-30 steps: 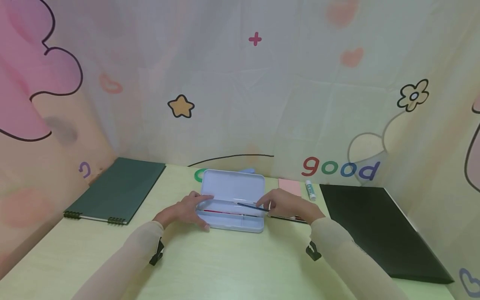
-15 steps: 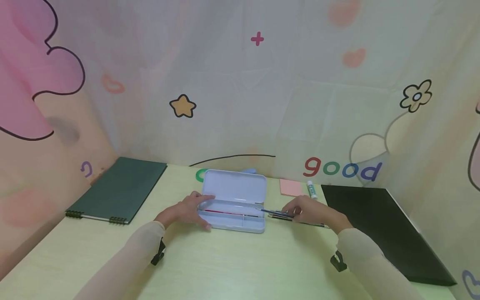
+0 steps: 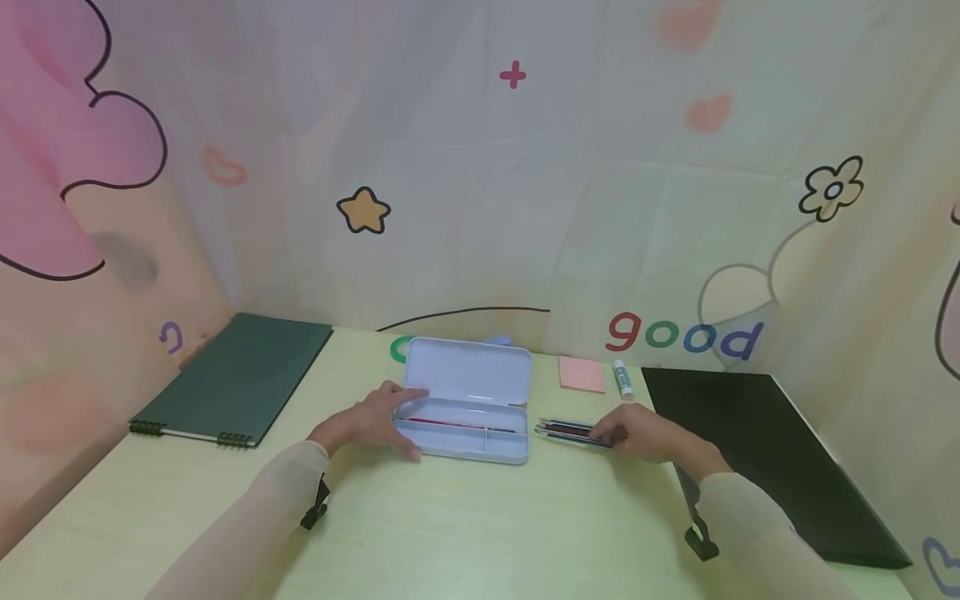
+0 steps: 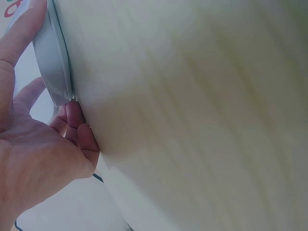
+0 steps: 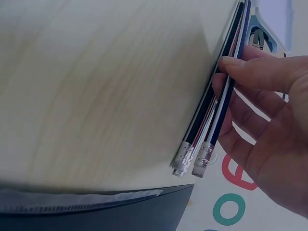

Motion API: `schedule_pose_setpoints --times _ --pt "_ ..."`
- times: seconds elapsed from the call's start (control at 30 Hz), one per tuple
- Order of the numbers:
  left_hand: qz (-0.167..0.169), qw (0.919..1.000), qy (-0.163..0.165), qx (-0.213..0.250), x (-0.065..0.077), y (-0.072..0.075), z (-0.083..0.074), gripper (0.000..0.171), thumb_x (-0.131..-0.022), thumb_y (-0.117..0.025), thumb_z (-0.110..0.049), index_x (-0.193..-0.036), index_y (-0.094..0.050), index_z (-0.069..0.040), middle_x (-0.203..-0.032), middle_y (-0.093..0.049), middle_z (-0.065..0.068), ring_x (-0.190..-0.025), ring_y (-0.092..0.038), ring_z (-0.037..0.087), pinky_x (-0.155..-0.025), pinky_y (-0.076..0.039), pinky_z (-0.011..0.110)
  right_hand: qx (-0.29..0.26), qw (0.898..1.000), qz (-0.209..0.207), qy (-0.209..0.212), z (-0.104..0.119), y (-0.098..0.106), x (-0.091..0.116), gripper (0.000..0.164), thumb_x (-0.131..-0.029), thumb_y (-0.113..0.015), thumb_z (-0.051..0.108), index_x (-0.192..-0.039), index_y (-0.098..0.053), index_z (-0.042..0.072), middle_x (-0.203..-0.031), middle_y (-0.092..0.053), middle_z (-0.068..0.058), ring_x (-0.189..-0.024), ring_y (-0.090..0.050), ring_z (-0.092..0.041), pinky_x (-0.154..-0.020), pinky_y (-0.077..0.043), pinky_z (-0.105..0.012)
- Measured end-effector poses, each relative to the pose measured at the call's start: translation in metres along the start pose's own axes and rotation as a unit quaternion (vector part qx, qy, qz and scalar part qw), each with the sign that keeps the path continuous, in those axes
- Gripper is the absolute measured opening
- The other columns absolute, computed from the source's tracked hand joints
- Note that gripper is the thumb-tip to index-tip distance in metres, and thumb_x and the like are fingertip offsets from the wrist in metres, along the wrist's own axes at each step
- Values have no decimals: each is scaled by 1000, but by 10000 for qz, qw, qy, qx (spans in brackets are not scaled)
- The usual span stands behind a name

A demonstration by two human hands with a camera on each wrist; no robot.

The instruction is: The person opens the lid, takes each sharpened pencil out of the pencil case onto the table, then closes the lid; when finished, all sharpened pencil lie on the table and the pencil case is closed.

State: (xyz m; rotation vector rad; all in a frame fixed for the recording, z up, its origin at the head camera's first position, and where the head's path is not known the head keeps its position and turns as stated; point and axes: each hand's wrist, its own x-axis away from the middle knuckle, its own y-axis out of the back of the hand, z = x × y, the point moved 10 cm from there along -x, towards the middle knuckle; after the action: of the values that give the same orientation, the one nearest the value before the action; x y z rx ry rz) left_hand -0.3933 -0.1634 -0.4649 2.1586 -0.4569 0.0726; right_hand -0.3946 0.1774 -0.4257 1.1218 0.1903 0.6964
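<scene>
The right hand [image 3: 637, 432] pinched a pencil [image 5: 219, 110] between thumb and fingertips; other pencils [image 5: 199, 113] lay right alongside, their banded ends bearing print too small to read. The left hand [image 3: 375, 419] gripped the left end of the open pencil case [image 3: 468, 456], thumb at the front edge. Inside, right of that thumb, a thin red-and-dark stick [image 3: 450, 425] lay lengthwise; its exact compartment couldn't be told. Beyond the right fingers stood out a glue stick [image 3: 622, 379], label illegible, near pink notes [image 3: 581, 374]. Farther still, the backdrop [image 3: 450, 125] read "good" in coloured letters [image 3: 661, 335].
</scene>
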Motion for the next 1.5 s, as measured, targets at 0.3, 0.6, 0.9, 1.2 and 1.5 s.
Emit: schedule_pose_setpoints --times 0.3,0.6,0.9,1.2,1.5 --pt "-31 10000 72 14 4 2 -3 97 -70 -90 -39 -153 -40 -28 -137 -39 13 -129 -39 33 -109 -42 57 67 9999 -70 -122 -1 -1 4 31 -86 -67 -8 -112 -75 6 -104 -71 -5 -88 -58 -18 -83 -55 -34" --pt "-35 10000 15 -57 4 3 -5 98 -70 -90 -40 -153 -40 -28 -138 -39 14 -128 -40 33 -108 -42 57 267 9989 -356 -133 -4 0 4 31 -85 -67 -8 -111 -75 7 -100 -70 -3 -86 -57 -17 -79 -53 -32" --pt "-27 10000 11 -48 3 2 -4 98 -71 -90 -40 -153 -40 -28 -139 -39 14 -129 -39 33 -108 -42 57 438 9961 -729 -231 -8 2 3 31 -86 -65 -9 -110 -75 7 -97 -68 -1 -87 -57 -18 -81 -54 -34" --pt "-30 10000 -16 -4 3 3 -4 97 -72 -90 -38 -154 -39 -27 -138 -38 14 -130 -39 33 -109 -42 57 736 9915 -1044 -242 -9 11 -1 27 -84 -70 -8 -106 -75 7 -91 -67 -2 -86 -57 -19 -79 -52 -35" --pt "27 10000 -46 58 2 1 -2 98 -71 -90 -38 -154 -39 -26 -138 -39 14 -129 -39 33 -109 -42 56 698 9917 -1058 -226 -8 12 -1 27 -82 -76 -2 -108 -73 5 -83 -64 1 -81 -55 -16 -75 -50 -33"
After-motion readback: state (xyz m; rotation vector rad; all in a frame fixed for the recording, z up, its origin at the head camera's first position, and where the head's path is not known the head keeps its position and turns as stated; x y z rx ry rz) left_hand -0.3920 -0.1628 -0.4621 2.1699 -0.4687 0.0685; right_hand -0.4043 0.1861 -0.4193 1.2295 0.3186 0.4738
